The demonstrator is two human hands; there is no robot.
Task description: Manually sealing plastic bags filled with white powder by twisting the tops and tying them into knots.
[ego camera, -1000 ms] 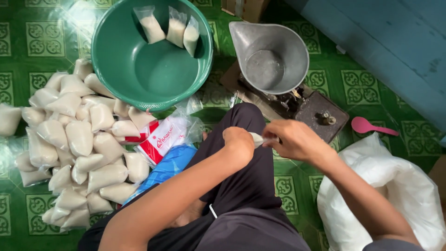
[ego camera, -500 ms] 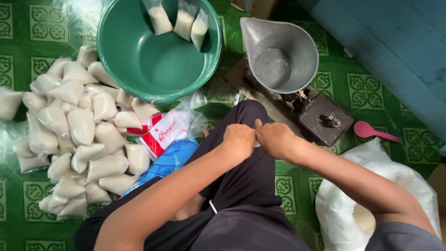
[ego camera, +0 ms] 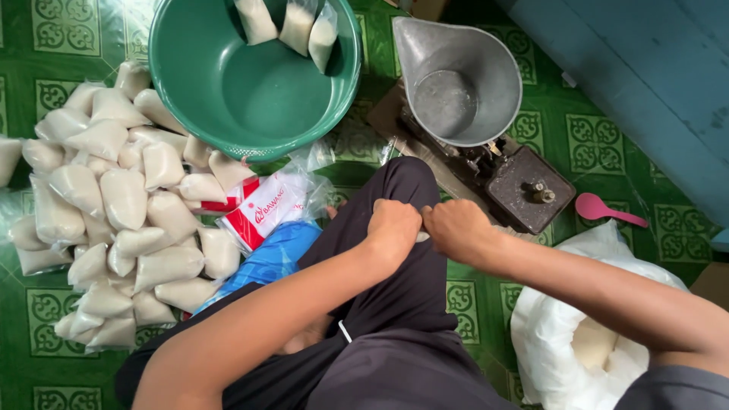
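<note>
My left hand [ego camera: 392, 225] and my right hand [ego camera: 453, 230] meet over my raised knee in dark trousers [ego camera: 395, 304]. Both are closed on a small clear plastic bag [ego camera: 422, 236] of pale grain, of which only a sliver shows between the fists. A metal weighing scale [ego camera: 524, 190] with a grey scoop pan [ego camera: 459, 80] stands just beyond my hands. Left of my leg lies a heap of filled small bags [ego camera: 121, 220].
A green basin [ego camera: 250, 99] at the top holds three filled bags [ego camera: 292, 26]. A pack of empty plastic bags [ego camera: 266, 212] and a blue sack [ego camera: 266, 266] lie by my leg. A pink spoon [ego camera: 600, 209] and a big white sack of grain [ego camera: 585, 342] sit at right on green patterned floor.
My right hand moved left and closed up against my left hand; the bag's neck seen between them a second ago is now nearly hidden. The view shifted slightly.
</note>
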